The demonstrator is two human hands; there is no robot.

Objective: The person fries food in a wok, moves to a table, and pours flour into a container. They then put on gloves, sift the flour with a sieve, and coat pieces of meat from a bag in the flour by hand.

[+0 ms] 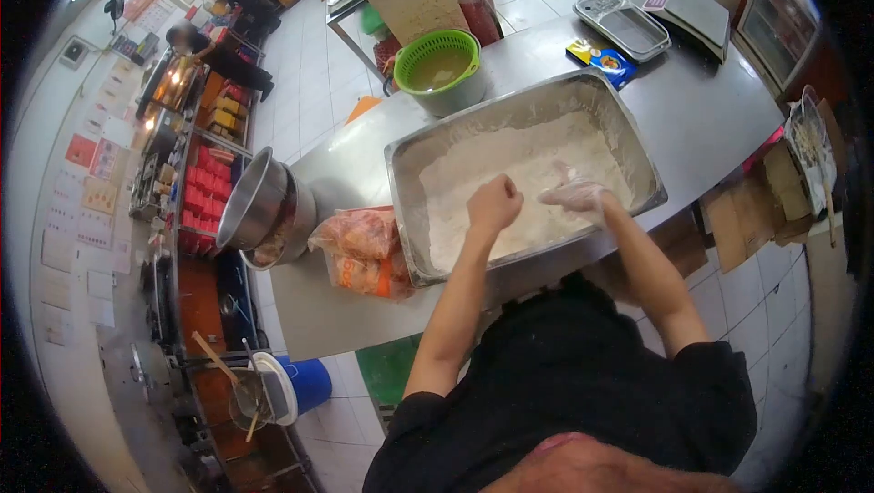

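A large metal tray (645,161) on the steel table holds a wide bed of pale flour (464,161). Over its middle, my left hand (496,202) is bare and closed in a fist; whether anything is inside the fist is hidden. To the right of it, my right hand (575,193) wears a clear, flour-dusted glove or bag. Its fingers are stretched out above the flour, with nothing visibly held. Plastic bags of raw meat (360,247) lie against the tray's left side.
Behind the tray stands a green colander (437,60) in a metal pot. Metal bowls (264,206) are at the table's left edge. A blue-yellow packet (603,63), a metal container (624,26) and a scale (687,15) are at the back right. Two people are far left.
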